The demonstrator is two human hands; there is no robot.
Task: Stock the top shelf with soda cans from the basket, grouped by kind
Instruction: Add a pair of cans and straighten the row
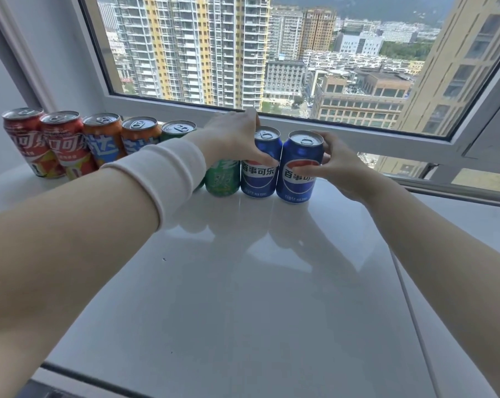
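A row of soda cans stands along the back of the white shelf top, below the window. From the left come two red cola cans, two orange cans, two green cans, then two blue Pepsi cans. My left hand grips the left blue can, thumb across its front. My right hand grips the right blue can from its right side. Both blue cans stand upright on the shelf, side by side. My left forearm hides part of the green cans. No basket is in view.
A big window with a white frame runs right behind the cans. An opened window sash juts in at the right. A seam crosses the white top on the right side. A dark gap edges the near side.
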